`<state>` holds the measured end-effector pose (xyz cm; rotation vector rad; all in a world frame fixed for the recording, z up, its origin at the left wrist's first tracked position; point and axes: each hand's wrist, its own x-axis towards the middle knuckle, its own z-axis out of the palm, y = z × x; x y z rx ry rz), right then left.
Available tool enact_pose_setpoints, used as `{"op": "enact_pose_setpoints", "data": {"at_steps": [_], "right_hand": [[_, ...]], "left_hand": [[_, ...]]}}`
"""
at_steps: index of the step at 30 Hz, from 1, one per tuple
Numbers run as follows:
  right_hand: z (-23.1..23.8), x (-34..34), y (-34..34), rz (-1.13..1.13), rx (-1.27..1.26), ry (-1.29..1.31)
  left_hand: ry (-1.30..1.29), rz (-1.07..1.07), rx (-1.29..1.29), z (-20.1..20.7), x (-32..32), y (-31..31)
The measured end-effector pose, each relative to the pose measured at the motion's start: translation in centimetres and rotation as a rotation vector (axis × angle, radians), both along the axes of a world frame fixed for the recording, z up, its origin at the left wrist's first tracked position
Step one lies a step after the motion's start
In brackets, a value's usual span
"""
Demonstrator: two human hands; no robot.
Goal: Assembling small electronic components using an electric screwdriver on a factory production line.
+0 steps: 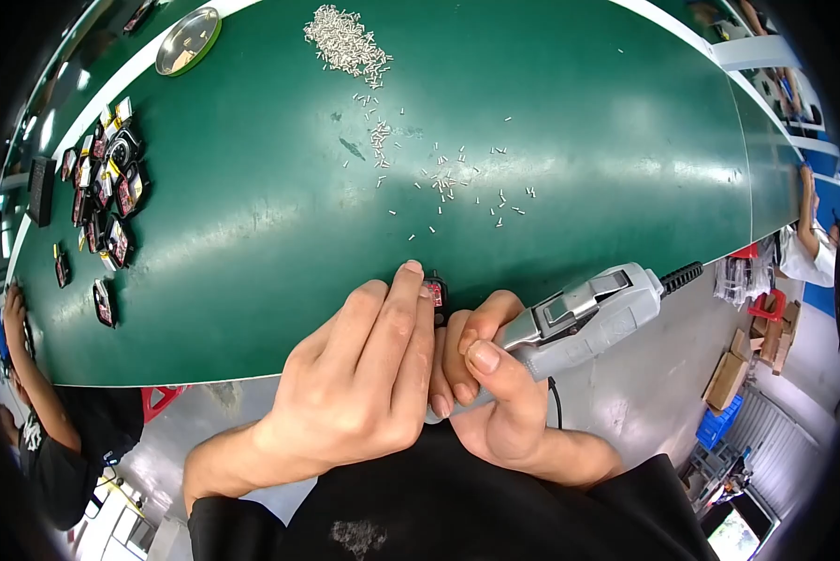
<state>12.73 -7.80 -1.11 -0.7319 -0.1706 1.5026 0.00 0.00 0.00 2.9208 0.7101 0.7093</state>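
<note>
Close to the near edge of the green table [570,215], my left hand [350,374] is closed, its fingers pressed together over a small black device with a red face [437,294]. Most of that device is hidden by the fingers. My right hand [504,402] wraps round a grey electric screwdriver [584,323], which lies sideways with its black cord end to the right. Its working tip is hidden behind my hands. Beyond them, small silver screws or pins [445,182] lie scattered, leading back to a pile of the same pieces [343,45].
On the left lies a heap of similar black devices [107,187], with a few apart from it. A round shallow tin [188,42] stands far left, near a black block [41,191]. Other people sit at left [50,430] and right [813,238]. Cardboard boxes [727,369] and a blue crate [719,421] are right.
</note>
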Motion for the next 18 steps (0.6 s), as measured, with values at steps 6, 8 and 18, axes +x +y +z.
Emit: {"op": "enact_pose_setpoints", "data": {"at_steps": [6, 8, 18], "right_hand": [[0.9, 2.8, 1.2, 0.129, 0.159, -0.128], [2.3, 5.3, 2.1, 0.168, 0.330, -0.203], [3.2, 8.2, 7.9, 0.281, 0.550, -0.371]], "left_hand": [[0.049, 0.023, -0.099, -0.2, -0.3, -0.1], [0.051, -0.005, -0.081, -0.3, -0.4, -0.2], [0.119, 0.012, -0.109, 0.0, -0.8, -0.9]]}}
